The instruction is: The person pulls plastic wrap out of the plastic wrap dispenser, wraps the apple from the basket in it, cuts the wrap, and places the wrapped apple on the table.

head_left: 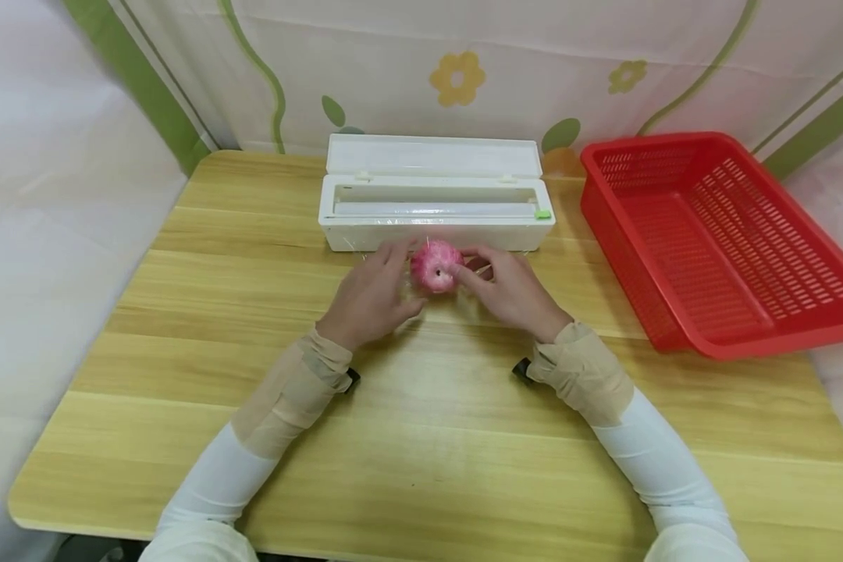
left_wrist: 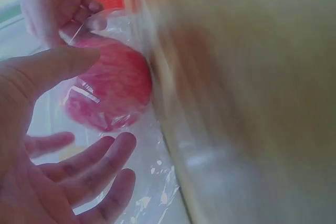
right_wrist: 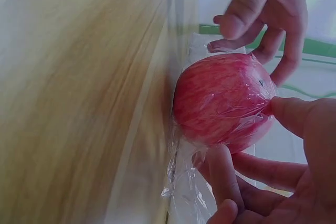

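Note:
A red apple (head_left: 432, 256) sits on the table close in front of a white cling film box, its stem hollow facing up. Clear cling film (right_wrist: 194, 179) lies over and around it, creased on its skin and trailing loosely to the sides. My right hand (head_left: 511, 290) holds the apple from the right, thumb pressing the film down near the stem hollow and fingers against the side. On the left, my left hand (head_left: 371, 300) hovers with spread, relaxed fingers. Its thumb overlaps the apple in the left wrist view, and the other fingers stand apart from one another.
Behind the apple, the white box (head_left: 432, 236) stands with its lid (head_left: 432, 156) raised and a film roll (head_left: 432, 209) inside. A red plastic basket (head_left: 628, 234) is at the right. A patterned curtain (head_left: 393, 47) hangs behind the wooden table (head_left: 421, 468).

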